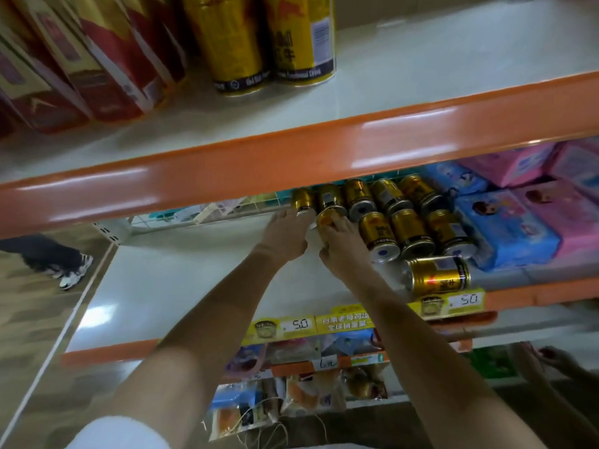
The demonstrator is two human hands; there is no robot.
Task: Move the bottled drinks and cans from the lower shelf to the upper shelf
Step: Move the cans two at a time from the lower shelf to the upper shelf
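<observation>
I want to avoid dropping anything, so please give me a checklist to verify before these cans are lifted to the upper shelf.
1. Right hand grips a gold can, fingers curled round it: ok.
2. Left hand hold on the back-row can: cannot tell.
3. Bare room on the upper shelf right of the two standing cans: ok.
4. Every can on the lower shelf upright: not ok, one fallen can lies on its side near the front edge.
</observation>
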